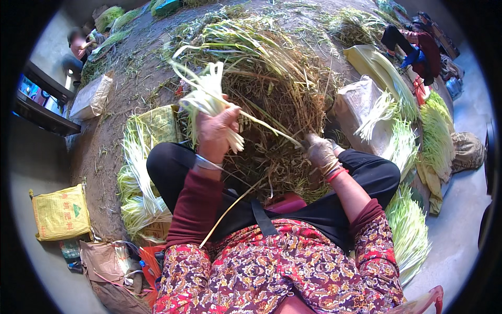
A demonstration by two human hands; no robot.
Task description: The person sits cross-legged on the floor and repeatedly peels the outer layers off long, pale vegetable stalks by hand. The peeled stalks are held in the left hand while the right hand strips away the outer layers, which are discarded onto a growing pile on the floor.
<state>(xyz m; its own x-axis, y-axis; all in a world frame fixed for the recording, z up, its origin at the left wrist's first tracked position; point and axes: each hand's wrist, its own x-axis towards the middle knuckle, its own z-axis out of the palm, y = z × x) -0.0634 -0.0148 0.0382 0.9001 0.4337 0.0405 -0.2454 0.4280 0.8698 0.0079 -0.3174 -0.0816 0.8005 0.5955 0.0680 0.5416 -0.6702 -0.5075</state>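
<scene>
My left hand (217,127) is closed around a bunch of pale, whitish-green leafy stalks (204,92), held above my bent left knee. The cut-looking ends poke out below my fist. A single long stalk (266,126) stretches from this bunch across to my right hand (321,153), whose gloved fingers pinch its far end. Before me, between both hands and beyond them, lies a heap of brown, withered plant waste (274,94). Longer green stalks (243,39) drape over the top of that heap.
Pale stalk bundles (143,184) lie at my left on yellow sacking. More bundles (408,231) lie at my right, by a whitish wrapped block (357,106). Co-workers sit far left (80,49) and far right (429,55). A yellow printed sack (60,212) stands left.
</scene>
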